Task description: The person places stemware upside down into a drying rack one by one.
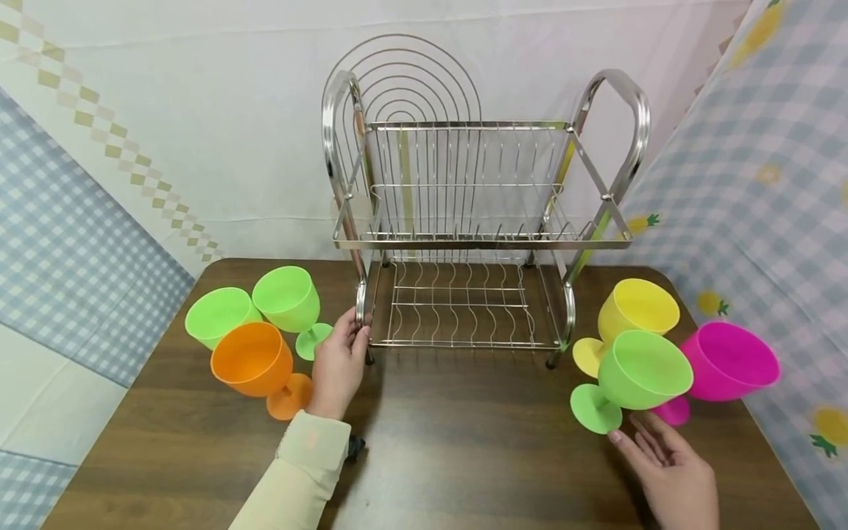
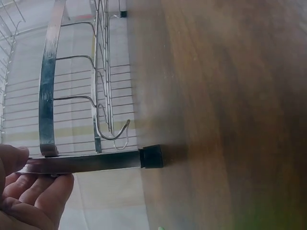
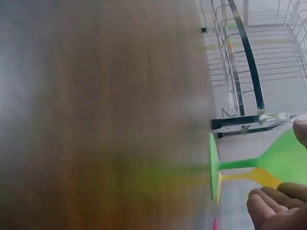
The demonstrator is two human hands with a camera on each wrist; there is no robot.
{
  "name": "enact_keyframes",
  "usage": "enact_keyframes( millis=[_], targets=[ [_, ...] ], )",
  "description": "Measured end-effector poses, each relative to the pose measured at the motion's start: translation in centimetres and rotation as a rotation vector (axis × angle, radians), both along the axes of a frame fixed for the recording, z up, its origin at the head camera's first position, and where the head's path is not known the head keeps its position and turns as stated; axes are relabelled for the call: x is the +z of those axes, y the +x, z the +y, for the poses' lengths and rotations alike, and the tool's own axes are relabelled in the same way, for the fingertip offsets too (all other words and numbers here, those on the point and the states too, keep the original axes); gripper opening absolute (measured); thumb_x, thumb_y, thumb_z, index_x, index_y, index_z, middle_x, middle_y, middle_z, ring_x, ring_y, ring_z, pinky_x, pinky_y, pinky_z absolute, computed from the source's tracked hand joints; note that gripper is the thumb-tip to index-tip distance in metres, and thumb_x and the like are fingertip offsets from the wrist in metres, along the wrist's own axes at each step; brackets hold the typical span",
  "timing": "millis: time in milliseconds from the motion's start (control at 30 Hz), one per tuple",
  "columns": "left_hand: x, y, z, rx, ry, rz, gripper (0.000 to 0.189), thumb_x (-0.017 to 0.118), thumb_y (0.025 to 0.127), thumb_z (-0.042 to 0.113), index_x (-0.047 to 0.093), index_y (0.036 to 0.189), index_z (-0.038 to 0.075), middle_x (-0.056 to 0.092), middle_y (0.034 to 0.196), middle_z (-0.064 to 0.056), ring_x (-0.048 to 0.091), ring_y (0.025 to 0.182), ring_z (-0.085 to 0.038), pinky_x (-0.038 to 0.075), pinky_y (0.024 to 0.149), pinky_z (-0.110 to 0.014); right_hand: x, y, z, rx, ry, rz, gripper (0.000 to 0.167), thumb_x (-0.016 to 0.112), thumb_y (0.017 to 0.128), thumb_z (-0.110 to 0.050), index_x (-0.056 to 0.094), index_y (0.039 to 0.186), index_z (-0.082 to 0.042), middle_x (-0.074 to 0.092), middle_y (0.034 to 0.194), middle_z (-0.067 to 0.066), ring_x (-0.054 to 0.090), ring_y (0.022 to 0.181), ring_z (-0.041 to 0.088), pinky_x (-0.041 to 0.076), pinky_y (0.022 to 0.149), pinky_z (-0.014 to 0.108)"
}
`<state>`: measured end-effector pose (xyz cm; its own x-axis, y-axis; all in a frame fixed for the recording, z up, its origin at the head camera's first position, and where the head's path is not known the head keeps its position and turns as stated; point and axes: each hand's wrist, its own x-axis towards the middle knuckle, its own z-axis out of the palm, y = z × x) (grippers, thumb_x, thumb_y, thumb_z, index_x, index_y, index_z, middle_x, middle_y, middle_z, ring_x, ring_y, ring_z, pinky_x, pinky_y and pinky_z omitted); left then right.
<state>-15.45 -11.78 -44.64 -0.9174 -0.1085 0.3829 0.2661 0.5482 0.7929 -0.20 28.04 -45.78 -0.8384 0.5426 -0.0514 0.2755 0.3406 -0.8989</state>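
My left hand (image 1: 339, 362) grips the front left leg of a two-tier metal dish rack (image 1: 490, 244), its thumb and fingers on either side of the bar in the left wrist view. Over on the right, my right hand (image 1: 672, 467) is just in front of a light green goblet (image 1: 645, 372), fingers loosely bent, thumb tip near the foot. From the right wrist, the thumb (image 3: 301, 132) overlaps the goblet's bowl while the fingers (image 3: 273, 203) lie below it. A yellow goblet (image 1: 636, 309) and a magenta goblet (image 1: 725, 364) stand close around the green one.
Left of the rack stand an orange goblet (image 1: 252, 361) and two green goblets, one nearer the rack (image 1: 288, 302) and one further left (image 1: 218, 316). All are on a brown wooden table (image 1: 450, 442). Cloth (image 1: 252, 147) hangs behind and at both sides.
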Motion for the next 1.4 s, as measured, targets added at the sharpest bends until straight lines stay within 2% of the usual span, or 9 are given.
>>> enact_keyframes(
  millis=[100, 200, 267, 500, 633, 767, 900, 1233, 1400],
  targets=[
    [-0.1, -0.1, 0.0, 0.005, -0.012, 0.021, 0.029, 0.064, 0.099, 0.006, 0.062, 0.127, 0.000, 0.073, 0.116, -0.014, 0.070, 0.106, -0.031, 0.059, 0.089, -0.043, 0.1, -0.5, 0.4, 0.023, 0.053, -0.041, 0.074, 0.083, 0.085, -0.027, 0.049, 0.149, -0.011, 0.054, 0.144, 0.018, 0.058, 0.122, 0.007, 0.047, 0.086, 0.005],
    [-0.3, -0.2, 0.0, 0.010, -0.023, 0.038, 0.025, 0.063, 0.099, 0.007, 0.065, 0.123, 0.001, 0.073, 0.113, -0.016, 0.071, 0.104, -0.031, 0.060, 0.086, -0.044, 0.4, -1.2, 0.7, 0.025, 0.056, -0.052, 0.080, 0.083, 0.085, -0.028, 0.043, 0.153, -0.018, 0.047, 0.151, 0.018, 0.051, 0.134, 0.025, 0.045, 0.090, 0.005],
    [-0.4, -0.1, 0.0, 0.024, -0.031, 0.047, 0.022, 0.063, 0.099, 0.008, 0.067, 0.121, 0.002, 0.073, 0.111, -0.017, 0.072, 0.103, -0.031, 0.060, 0.085, -0.044, 0.6, -1.6, 0.7, 0.025, 0.041, -0.041, 0.079, 0.083, 0.084, -0.028, 0.044, 0.153, -0.021, 0.045, 0.152, 0.016, 0.049, 0.136, 0.027, 0.045, 0.092, 0.007],
    [-0.3, 0.0, -0.3, 0.042, -0.031, 0.041, 0.022, 0.063, 0.100, 0.010, 0.068, 0.120, 0.002, 0.073, 0.112, -0.017, 0.071, 0.103, -0.031, 0.060, 0.085, -0.043, 1.0, -3.2, 0.8, 0.026, -0.033, 0.109, 0.078, 0.085, 0.081, -0.009, 0.048, 0.148, -0.022, 0.048, 0.149, 0.004, 0.048, 0.137, 0.017, 0.045, 0.097, 0.010],
    [-0.5, 0.1, -0.2, 0.041, -0.026, 0.026, 0.022, 0.063, 0.100, 0.009, 0.068, 0.120, 0.002, 0.073, 0.112, -0.017, 0.071, 0.104, -0.031, 0.060, 0.086, -0.042, 1.1, -3.7, 0.6, 0.018, -0.051, 0.170, 0.077, 0.086, 0.078, -0.002, 0.050, 0.144, -0.019, 0.056, 0.139, 0.001, 0.055, 0.127, 0.007, 0.046, 0.095, 0.008],
    [-0.8, 0.2, 0.0, 0.031, -0.026, 0.022, 0.022, 0.063, 0.099, 0.009, 0.068, 0.120, 0.002, 0.073, 0.112, -0.017, 0.071, 0.105, -0.030, 0.059, 0.086, -0.041, 0.9, -3.9, 0.5, 0.010, -0.028, 0.177, 0.076, 0.087, 0.077, -0.001, 0.052, 0.142, -0.017, 0.061, 0.129, -0.001, 0.060, 0.114, -0.001, 0.048, 0.089, 0.007],
    [-1.0, 0.2, 0.1, 0.013, -0.023, 0.003, 0.023, 0.062, 0.100, 0.010, 0.067, 0.121, 0.002, 0.073, 0.114, -0.016, 0.070, 0.106, -0.030, 0.059, 0.087, -0.041, 0.9, -3.9, 0.5, -0.022, -0.045, 0.169, 0.075, 0.088, 0.075, -0.001, 0.053, 0.140, -0.016, 0.062, 0.125, -0.003, 0.062, 0.108, -0.003, 0.049, 0.086, 0.006],
    [-0.9, 0.4, 0.0, 0.012, -0.023, -0.003, 0.024, 0.063, 0.100, 0.010, 0.067, 0.122, 0.002, 0.072, 0.115, -0.016, 0.070, 0.107, -0.030, 0.058, 0.088, -0.041, 0.7, -3.7, 0.0, -0.002, -0.058, 0.181, 0.075, 0.087, 0.075, 0.001, 0.052, 0.140, -0.015, 0.061, 0.126, -0.001, 0.061, 0.111, -0.001, 0.049, 0.087, 0.006],
    [-0.8, 0.4, -0.1, 0.010, -0.031, -0.003, 0.024, 0.063, 0.099, 0.009, 0.067, 0.122, 0.001, 0.072, 0.116, -0.017, 0.070, 0.107, -0.030, 0.058, 0.089, -0.041, 0.8, -3.6, -0.4, -0.008, -0.009, 0.147, 0.076, 0.087, 0.076, -0.003, 0.051, 0.142, -0.016, 0.059, 0.127, -0.002, 0.060, 0.111, -0.002, 0.048, 0.087, 0.006]
  ],
)
